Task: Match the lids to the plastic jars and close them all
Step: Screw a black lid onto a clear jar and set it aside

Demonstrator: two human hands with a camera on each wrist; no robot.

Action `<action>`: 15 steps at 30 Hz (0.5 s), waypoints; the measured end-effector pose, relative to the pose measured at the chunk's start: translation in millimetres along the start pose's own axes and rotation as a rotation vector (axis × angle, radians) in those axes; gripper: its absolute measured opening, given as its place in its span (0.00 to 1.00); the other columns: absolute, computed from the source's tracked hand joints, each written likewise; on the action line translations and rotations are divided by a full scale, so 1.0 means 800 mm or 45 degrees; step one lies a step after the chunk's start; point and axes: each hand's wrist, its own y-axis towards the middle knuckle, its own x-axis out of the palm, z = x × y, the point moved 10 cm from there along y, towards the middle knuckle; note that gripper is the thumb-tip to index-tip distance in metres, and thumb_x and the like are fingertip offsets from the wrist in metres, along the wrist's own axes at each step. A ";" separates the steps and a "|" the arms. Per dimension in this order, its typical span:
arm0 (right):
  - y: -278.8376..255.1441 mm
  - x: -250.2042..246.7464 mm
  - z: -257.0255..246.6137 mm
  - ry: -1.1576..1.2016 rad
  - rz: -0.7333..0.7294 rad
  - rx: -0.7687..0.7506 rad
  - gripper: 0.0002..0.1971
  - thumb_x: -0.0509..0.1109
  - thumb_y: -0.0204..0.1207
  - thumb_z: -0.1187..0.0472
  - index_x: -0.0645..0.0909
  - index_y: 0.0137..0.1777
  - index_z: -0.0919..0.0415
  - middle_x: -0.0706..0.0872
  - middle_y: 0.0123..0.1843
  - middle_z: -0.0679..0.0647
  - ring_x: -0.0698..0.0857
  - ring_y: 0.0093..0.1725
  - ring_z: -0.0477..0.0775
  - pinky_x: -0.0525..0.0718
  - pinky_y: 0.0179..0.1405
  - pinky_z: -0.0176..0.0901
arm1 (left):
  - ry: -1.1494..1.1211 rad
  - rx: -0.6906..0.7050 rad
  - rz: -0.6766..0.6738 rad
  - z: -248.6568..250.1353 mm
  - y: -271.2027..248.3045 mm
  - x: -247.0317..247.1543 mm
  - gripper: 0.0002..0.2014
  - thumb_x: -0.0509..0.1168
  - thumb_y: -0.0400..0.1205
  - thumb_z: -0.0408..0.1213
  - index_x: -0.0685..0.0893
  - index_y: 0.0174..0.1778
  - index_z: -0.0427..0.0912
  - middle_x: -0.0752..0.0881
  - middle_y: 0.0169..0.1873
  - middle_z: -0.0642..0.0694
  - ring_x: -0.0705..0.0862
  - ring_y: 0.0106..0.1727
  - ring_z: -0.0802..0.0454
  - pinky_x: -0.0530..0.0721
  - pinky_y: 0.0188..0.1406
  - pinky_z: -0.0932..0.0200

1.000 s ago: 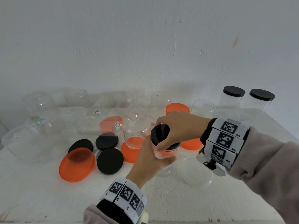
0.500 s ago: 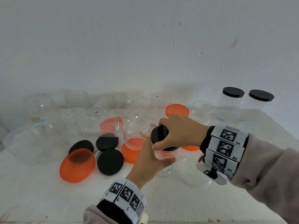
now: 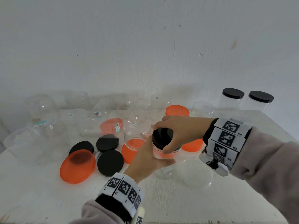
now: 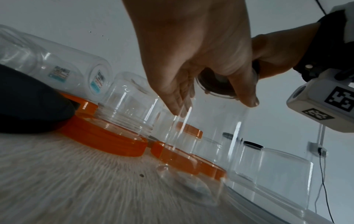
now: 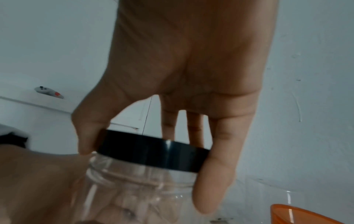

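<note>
Plain indoor room, kind not determinable. Bare white painted wall [image 3: 145, 46], scuffed and marked, is seen behind white worn table [image 3: 48, 199]. Cable [image 4: 323, 181] and small wall fitting [image 4: 317, 149] are seen on wall. Price-stickered clear jars [image 3: 97, 117] are spread on table.

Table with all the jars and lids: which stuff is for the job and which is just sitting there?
For the job:
- clear jar, gripped by left hand
- black lid on it, gripped by right hand
- loose black lids
- orange lids
- open clear jars

Just sitting there:
- two jars already closed with black lids
- white wall
- white table
</note>
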 end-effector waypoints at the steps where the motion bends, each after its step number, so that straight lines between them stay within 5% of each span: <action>1: -0.001 -0.001 -0.001 -0.007 -0.018 -0.027 0.33 0.76 0.68 0.41 0.69 0.72 0.39 0.71 0.55 0.39 0.75 0.58 0.47 0.80 0.55 0.44 | -0.010 -0.003 -0.032 0.000 0.001 0.002 0.38 0.83 0.65 0.45 0.68 0.63 0.72 0.81 0.55 0.76 0.78 0.58 0.78 0.74 0.48 0.84; 8: -0.005 -0.006 -0.020 -0.047 -0.226 -0.180 0.38 0.79 0.65 0.59 0.70 0.73 0.36 0.71 0.66 0.40 0.74 0.66 0.49 0.81 0.63 0.51 | -0.068 -0.026 -0.214 -0.001 0.004 0.007 0.38 0.81 0.68 0.45 0.67 0.69 0.67 0.80 0.59 0.74 0.78 0.62 0.74 0.76 0.52 0.80; 15: -0.007 -0.006 -0.019 -0.079 -0.244 -0.179 0.39 0.81 0.66 0.55 0.68 0.75 0.34 0.71 0.68 0.39 0.72 0.69 0.47 0.79 0.65 0.51 | -0.125 -0.030 -0.234 0.000 0.000 0.011 0.38 0.80 0.70 0.39 0.66 0.67 0.72 0.79 0.60 0.76 0.76 0.63 0.75 0.74 0.52 0.82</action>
